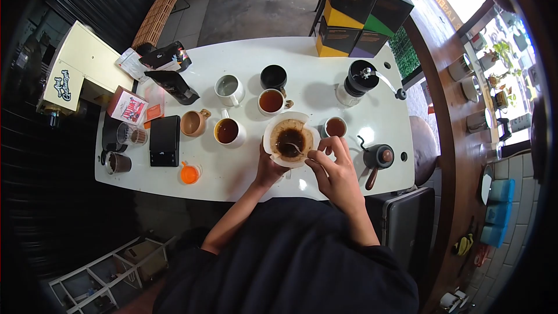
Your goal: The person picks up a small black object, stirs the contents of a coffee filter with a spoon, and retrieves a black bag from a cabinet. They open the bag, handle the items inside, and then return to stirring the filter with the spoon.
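My left hand [269, 170] is wrapped around the lower left side of a coffee dripper [311, 134] lined with a paper filter. Wet coffee grounds [290, 138] and dark liquid fill it. In my right hand [337, 177], thumb and fingers pinch a spoon [294, 147], its end dipping into the coffee. Just right of the dripper is a cup of brown liquid [335, 128], close to my right fingers. A white mug of brown liquid [271, 101] stands behind the dripper, and another white mug [226, 132] is to its left. What lies beneath the dripper is hidden.
Behind are a black cup [273, 75] and a grey-white mug [229, 89]. A brown cup [193, 123], black scale [165, 141] and orange-lidded item [189, 173] sit left. A hand grinder [360, 81], black kettle [379, 157] and stacked boxes [354, 17] stand right.
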A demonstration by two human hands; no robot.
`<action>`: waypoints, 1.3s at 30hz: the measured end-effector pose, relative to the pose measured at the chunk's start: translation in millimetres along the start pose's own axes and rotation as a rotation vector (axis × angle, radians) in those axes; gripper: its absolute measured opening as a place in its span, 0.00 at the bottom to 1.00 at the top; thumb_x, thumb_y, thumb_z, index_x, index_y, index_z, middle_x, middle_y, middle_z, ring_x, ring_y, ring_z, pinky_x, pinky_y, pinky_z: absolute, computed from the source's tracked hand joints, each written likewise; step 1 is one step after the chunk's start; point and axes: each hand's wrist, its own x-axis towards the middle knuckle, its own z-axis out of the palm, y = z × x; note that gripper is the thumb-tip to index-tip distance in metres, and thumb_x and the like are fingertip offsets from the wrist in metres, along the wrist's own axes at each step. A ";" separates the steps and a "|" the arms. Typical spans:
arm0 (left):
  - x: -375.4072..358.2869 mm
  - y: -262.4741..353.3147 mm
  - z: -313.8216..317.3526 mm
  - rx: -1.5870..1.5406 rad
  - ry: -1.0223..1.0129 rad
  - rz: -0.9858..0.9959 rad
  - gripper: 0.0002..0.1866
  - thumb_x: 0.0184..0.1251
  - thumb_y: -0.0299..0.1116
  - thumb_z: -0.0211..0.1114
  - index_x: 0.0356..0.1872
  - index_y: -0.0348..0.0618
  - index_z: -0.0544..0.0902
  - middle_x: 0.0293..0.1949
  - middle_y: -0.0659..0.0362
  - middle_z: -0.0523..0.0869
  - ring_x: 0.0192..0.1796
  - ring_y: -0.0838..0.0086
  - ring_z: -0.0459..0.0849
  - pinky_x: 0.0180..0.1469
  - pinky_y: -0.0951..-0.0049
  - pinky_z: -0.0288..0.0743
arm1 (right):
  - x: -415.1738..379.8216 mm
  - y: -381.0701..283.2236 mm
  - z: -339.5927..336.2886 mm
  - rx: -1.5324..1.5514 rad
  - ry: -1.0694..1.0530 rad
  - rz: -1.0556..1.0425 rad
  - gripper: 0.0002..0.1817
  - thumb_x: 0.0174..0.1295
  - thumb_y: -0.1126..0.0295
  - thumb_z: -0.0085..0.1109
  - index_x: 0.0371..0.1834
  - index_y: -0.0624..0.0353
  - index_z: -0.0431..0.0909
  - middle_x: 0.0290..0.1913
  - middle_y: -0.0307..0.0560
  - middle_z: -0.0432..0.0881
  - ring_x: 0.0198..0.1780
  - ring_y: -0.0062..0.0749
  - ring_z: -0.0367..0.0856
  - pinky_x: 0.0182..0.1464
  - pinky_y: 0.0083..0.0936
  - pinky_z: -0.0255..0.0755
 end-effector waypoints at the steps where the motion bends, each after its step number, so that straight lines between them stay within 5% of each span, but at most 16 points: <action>1: 0.6 4.0 0.2 -0.033 -0.018 -0.014 0.46 0.53 0.49 0.87 0.69 0.39 0.76 0.67 0.50 0.76 0.69 0.53 0.74 0.74 0.52 0.65 | 0.1 -0.5 -1.4 0.016 0.005 -0.006 0.08 0.64 0.70 0.71 0.45 0.56 0.85 0.46 0.48 0.75 0.46 0.44 0.73 0.48 0.42 0.73; 20: 1.0 -2.2 2.6 0.035 0.034 0.039 0.45 0.57 0.63 0.80 0.67 0.41 0.79 0.66 0.52 0.79 0.70 0.54 0.72 0.73 0.52 0.63 | 8.1 2.9 11.7 -0.175 -0.028 -0.005 0.10 0.66 0.68 0.69 0.48 0.56 0.86 0.49 0.48 0.74 0.50 0.44 0.74 0.56 0.42 0.70; 23: -0.2 -4.2 -0.9 0.017 -0.047 0.049 0.43 0.57 0.61 0.80 0.67 0.42 0.80 0.66 0.52 0.79 0.69 0.53 0.73 0.72 0.51 0.64 | 7.2 -3.4 15.0 -0.182 -0.071 0.010 0.11 0.66 0.67 0.70 0.49 0.57 0.87 0.49 0.47 0.75 0.51 0.44 0.74 0.57 0.42 0.70; 31: 4.2 10.9 2.7 0.087 0.125 0.171 0.40 0.45 0.43 0.85 0.62 0.44 0.81 0.59 0.53 0.79 0.65 0.53 0.75 0.69 0.51 0.64 | 7.6 -22.6 21.9 -0.278 -0.015 0.008 0.11 0.63 0.70 0.72 0.47 0.58 0.85 0.47 0.47 0.74 0.50 0.45 0.74 0.55 0.43 0.73; 39: 6.1 12.7 -5.9 0.248 0.088 0.218 0.43 0.45 0.47 0.84 0.63 0.41 0.78 0.61 0.52 0.75 0.66 0.52 0.74 0.69 0.47 0.62 | -2.6 -39.3 22.6 -0.367 -0.028 0.107 0.11 0.62 0.73 0.71 0.47 0.59 0.86 0.48 0.46 0.76 0.51 0.44 0.75 0.57 0.43 0.73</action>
